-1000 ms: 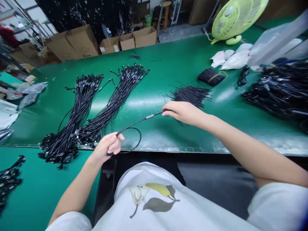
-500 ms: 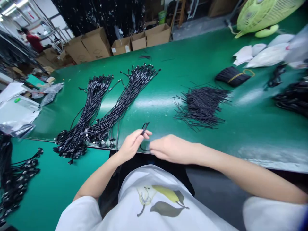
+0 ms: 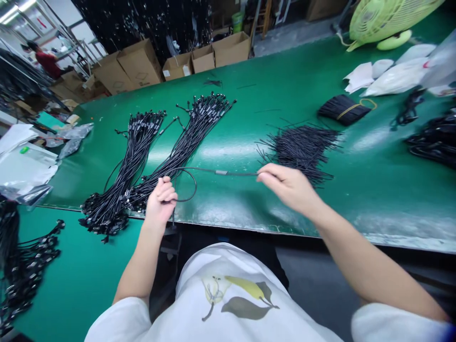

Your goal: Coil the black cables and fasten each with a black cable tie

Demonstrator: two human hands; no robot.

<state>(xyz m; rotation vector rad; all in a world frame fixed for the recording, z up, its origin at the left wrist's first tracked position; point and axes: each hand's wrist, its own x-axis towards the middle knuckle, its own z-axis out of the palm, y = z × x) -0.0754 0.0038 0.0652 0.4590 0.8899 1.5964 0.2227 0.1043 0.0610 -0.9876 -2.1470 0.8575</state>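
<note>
On the far left of the green desk [image 3: 228,209], as seen from above, the left cable bundle [image 3: 130,161] lies at about 10 o'clock from the left hand [image 3: 162,195]; the right cable bundle [image 3: 194,130] slants off towards 1 o'clock. The left hand is closed, fingers curled around a black cable [image 3: 203,169]. The cable bows into a loose loop at about 3 o'clock from that hand (its lower edge hangs near the desk's front edge), while the upper run stretches nearly straight along a 9-to-3 line to the other hand. On this run sits a small grey sleeve [image 3: 221,173], somewhat nearer the right hand [image 3: 290,187] and at 9 o'clock from its fingertips. The right hand is narrowed to a pinch on the cable; the tip inside cannot be seen. The pile of thin black strips [image 3: 302,147] is just beyond it, towards 1 o'clock.
</note>
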